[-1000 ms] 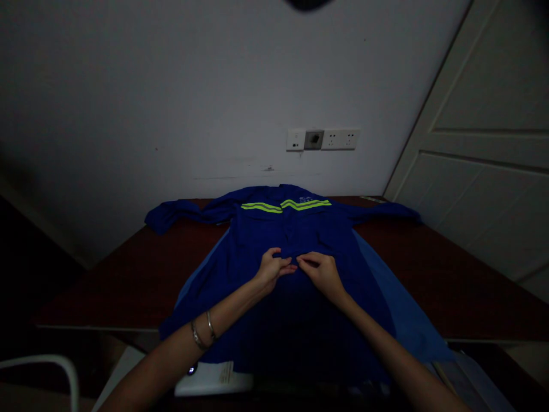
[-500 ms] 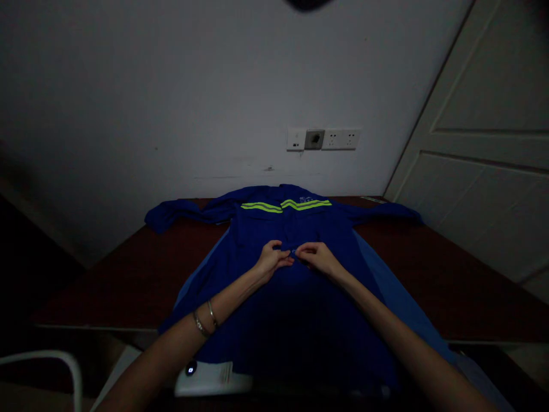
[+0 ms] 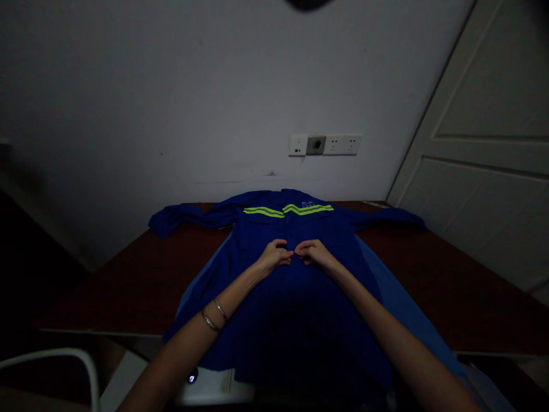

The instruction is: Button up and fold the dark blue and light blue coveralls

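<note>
A dark blue work jacket with two yellow-green reflective stripes across the chest lies spread flat on a dark red-brown table, its sleeves stretched out left and right. My left hand and my right hand meet at the jacket's front opening, just below the stripes. Both have their fingers pinched together on the fabric edges there. What lies between the fingertips is too small and dark to make out. Two thin bangles circle my left wrist.
A white wall with a row of sockets stands behind the table. A white panelled door is at the right. A white chair rail shows at the lower left, and a white sheet lies under the jacket's hem.
Both hands have moved up the jacket's front, away from me and closer to the reflective stripes, staying pinched together on the opening.
</note>
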`<state>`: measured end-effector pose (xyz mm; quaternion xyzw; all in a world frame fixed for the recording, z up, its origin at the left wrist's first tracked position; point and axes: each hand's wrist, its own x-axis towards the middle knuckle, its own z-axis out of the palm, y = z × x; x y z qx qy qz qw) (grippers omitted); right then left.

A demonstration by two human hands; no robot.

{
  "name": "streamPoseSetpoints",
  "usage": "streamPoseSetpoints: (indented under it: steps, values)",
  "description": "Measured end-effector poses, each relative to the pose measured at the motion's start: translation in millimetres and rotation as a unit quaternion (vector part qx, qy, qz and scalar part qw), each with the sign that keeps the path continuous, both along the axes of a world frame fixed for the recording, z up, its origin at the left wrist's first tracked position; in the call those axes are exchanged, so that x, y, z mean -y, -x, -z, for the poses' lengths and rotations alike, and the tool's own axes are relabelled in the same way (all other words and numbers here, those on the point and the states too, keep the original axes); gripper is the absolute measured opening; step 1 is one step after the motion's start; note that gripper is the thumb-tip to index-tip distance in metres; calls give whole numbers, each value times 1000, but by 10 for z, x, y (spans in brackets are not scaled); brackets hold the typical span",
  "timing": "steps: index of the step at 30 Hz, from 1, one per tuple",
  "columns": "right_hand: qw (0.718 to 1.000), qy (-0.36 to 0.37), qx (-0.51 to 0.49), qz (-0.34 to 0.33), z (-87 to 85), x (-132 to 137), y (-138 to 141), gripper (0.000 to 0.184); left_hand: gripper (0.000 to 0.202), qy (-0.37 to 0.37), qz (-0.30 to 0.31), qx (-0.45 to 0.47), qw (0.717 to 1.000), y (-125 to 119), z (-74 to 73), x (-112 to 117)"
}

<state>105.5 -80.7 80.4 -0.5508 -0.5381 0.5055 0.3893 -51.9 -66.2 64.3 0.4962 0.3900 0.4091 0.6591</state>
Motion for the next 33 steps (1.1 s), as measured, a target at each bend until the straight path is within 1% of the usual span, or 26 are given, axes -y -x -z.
streamPoseSetpoints:
  steps: [2,4,7,11,13,15,19,21,23,24,25,26,27,28,29,30,31,33]
  values:
    - [999,17,-30,-1,-2,16,-25,8,51,7,14,5,1000,19,-5,5]
    - [998,33,-54,-6,-12,32,-50,8,50,-4,26,6,1000,33,-18,7]
    - [995,63,-71,-3,-20,57,-66,11,48,-43,39,-16,998,36,-18,4]
    - [993,96,-64,-11,-25,83,-55,18,42,-107,33,-74,991,23,34,-12]
    - [995,87,-40,-30,-31,98,-59,21,41,-126,26,-93,987,24,60,-18]
    - [997,63,-1,-50,-40,135,-84,22,41,-130,19,-100,986,35,69,-22]
    - [989,10,93,-111,-44,335,-202,28,40,-123,-1,-102,987,67,39,-42]
    - [984,-4,112,-139,-30,479,-265,34,39,-122,-16,-117,985,79,12,-60]
    - [984,-7,111,-140,-9,613,-306,36,38,-132,-30,-152,979,87,-29,-60]
    - [985,-11,108,-132,0,666,-317,34,38,-148,-42,-179,972,90,-61,-43]
    - [986,-18,103,-126,7,708,-321,30,37,-180,-61,-212,959,92,-104,-8]
    - [987,-24,97,-123,9,737,-321,26,37,-227,-87,-246,938,92,-156,46]
    - [988,-31,89,-121,8,755,-318,21,35,-285,-116,-278,910,90,-217,123]
    - [989,-38,82,-116,3,763,-313,19,32,-350,-140,-306,874,85,-281,219]
    - [990,-46,73,-109,-5,761,-309,18,26,-411,-149,-328,838,76,-344,331]
    - [992,-55,65,-96,-15,753,-305,20,18,-460,-134,-348,806,63,-400,453]
    - [993,-67,58,-78,-26,741,-302,22,15,-499,-94,-372,777,45,-445,577]
    - [994,-96,51,-31,-51,709,-297,26,25,-546,-13,-421,724,2,-491,797]
